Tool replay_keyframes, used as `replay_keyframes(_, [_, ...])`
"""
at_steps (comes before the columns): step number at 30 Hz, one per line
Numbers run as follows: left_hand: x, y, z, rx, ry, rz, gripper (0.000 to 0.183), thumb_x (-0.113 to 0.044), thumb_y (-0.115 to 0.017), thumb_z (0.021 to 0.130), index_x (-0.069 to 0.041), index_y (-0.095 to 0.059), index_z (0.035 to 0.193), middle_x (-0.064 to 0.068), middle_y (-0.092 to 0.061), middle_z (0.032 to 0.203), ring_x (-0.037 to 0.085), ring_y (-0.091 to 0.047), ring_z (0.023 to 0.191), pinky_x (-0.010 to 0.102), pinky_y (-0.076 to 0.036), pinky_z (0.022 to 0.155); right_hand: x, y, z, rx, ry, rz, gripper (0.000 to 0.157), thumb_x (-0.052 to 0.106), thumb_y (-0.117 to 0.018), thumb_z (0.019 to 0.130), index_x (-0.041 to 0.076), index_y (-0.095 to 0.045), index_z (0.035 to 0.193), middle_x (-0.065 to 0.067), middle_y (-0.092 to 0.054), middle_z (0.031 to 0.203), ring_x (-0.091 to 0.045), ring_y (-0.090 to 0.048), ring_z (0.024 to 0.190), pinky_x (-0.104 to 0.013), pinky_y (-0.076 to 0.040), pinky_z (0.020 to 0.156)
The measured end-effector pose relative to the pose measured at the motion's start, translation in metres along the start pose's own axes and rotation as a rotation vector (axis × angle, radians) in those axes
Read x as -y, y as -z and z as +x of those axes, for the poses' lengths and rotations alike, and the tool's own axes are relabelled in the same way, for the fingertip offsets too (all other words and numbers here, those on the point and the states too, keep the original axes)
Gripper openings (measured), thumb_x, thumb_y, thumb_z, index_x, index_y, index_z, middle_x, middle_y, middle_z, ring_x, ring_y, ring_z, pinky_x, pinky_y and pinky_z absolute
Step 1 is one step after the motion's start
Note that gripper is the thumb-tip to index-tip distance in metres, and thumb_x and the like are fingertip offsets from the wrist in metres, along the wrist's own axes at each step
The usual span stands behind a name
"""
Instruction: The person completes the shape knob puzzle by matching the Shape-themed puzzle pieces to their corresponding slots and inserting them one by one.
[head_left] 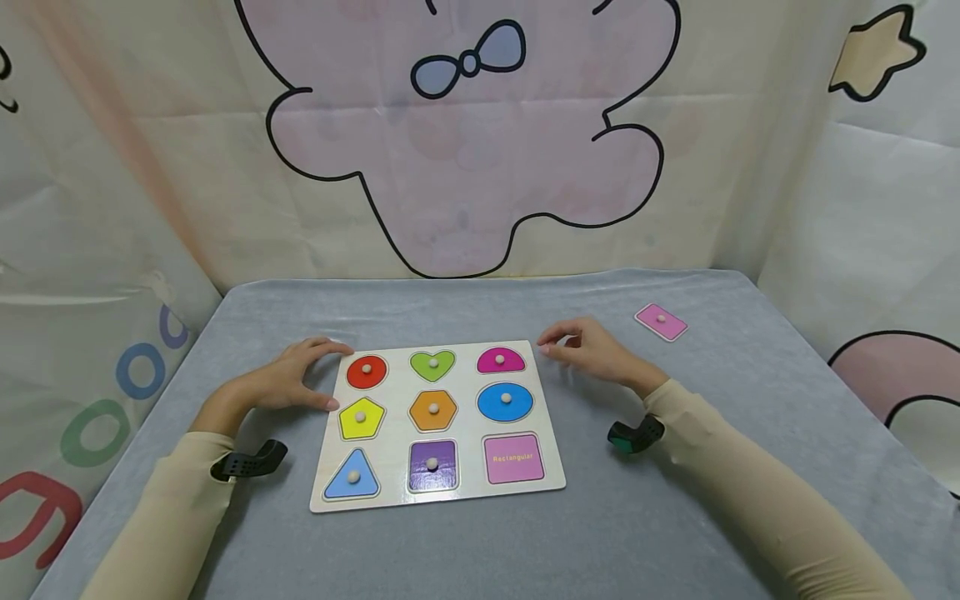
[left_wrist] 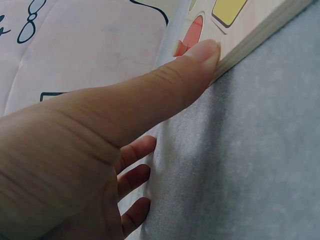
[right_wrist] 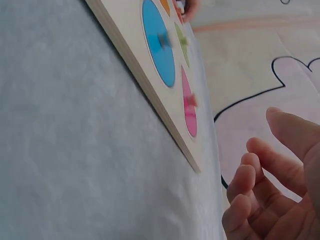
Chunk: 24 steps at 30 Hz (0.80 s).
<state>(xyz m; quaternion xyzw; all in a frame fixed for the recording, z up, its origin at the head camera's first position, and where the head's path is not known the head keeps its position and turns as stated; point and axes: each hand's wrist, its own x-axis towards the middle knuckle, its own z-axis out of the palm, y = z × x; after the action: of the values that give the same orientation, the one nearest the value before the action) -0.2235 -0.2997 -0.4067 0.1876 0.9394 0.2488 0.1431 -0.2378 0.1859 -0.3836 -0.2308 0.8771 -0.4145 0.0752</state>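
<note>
A white wooden shape puzzle board [head_left: 396, 437] lies on the table, its knobbed pieces in their recesses except at the lower right. That pink recess [head_left: 513, 472] shows the word "Rectangular". My left hand [head_left: 288, 377] rests at the board's upper left, fingers spread. In the left wrist view its thumb [left_wrist: 165, 82] touches the board's edge near the red circle [left_wrist: 194, 31]. Just beyond the upper right corner hovers my right hand [head_left: 596, 352], fingers loosely bent and holding nothing. Farther right, a pink rectangle piece [head_left: 672, 326] with a knob lies on the cloth.
A grey-blue cloth [head_left: 465, 554] covers the table. Behind it hangs a pale curtain [head_left: 172, 167] with cartoon drawings, and printed side curtains flank the table. Each wrist wears a dark strap, the left one [head_left: 251, 462] and the right one [head_left: 636, 435].
</note>
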Motion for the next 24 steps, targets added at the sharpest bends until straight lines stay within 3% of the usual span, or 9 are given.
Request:
replay_keyframes(12, [0.0,-0.001,0.001,0.004,0.017,0.003,0.087,-0.048,-0.084,0.076,-0.022,-0.045,0.149,0.026,-0.025,0.16,0.052,-0.023,0.143,0.081,-0.026,0.108,-0.018,0.013,-0.003,-0.046,-0.068,0.014,0.028,0.018,-0.066,0.098,-0.003,-0.07,0.117,-0.021,-0.067,0.112,-0.022,-0.062,0.071,-0.028,-0.054,0.059])
replay_keyframes(24, [0.0,-0.001,0.001,-0.001,0.009,0.006,0.087,-0.047,-0.085,0.076,-0.021,-0.045,0.149,0.026,-0.026,0.16,0.053,-0.022,0.143,0.081,-0.026,0.108,-0.034,0.028,-0.007,-0.094,-0.161,0.003,0.034,0.024,-0.067,0.099,-0.001,-0.069,0.121,-0.021,-0.068,0.115,-0.02,-0.062,0.075,-0.025,-0.053,0.063])
